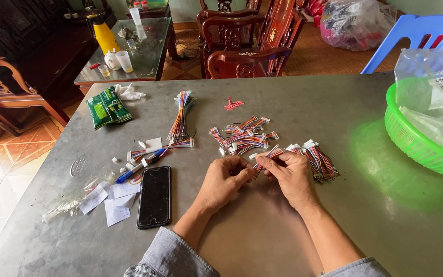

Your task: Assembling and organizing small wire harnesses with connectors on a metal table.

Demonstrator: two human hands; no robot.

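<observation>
Short multicolour wire harness w/ white plastic connector (263, 155): pinched betw. fingertips of left hand (225, 180) & right hand (289, 175), both closed on it; prob. light, limp, small – grip at connector end, not wires.

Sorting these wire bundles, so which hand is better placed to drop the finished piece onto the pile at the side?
Probably the right hand. It pinches the small wire harness together with the left hand, and the wire pile lies right beside its knuckles, away from the left hand.
</observation>
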